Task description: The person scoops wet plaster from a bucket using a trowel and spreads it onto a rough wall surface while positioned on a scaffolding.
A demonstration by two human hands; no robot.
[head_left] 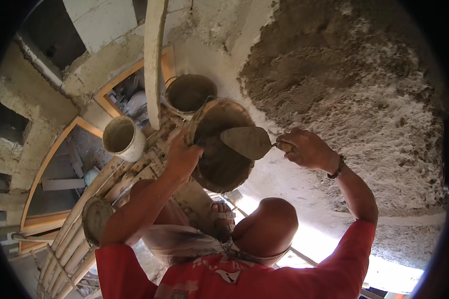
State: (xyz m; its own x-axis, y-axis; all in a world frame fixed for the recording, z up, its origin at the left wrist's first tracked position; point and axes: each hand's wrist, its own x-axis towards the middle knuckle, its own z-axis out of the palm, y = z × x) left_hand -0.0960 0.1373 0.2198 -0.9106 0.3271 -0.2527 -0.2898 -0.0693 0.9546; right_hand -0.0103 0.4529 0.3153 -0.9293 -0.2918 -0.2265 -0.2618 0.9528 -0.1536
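My left hand (183,155) grips the left rim of a round, mortar-caked tub (224,185). Grey wet mortar (212,157) coats its inside. In my right hand (307,149) is the handle of a trowel (247,142), its broad blade smeared with mortar and held over the tub's opening, pointing left. Fingers of the right hand wrap round the handle. Just behind the tub stands a bucket (190,94) with a wire handle and mortar-stained walls.
A white bucket (129,144) and a mortar-crusted pan (97,219) stand left on bamboo poles (65,264) and planks. A pole (154,60) rises at the back. Rough, partly plastered wall (354,109) fills the right. Wooden frames (60,142) surround openings at left.
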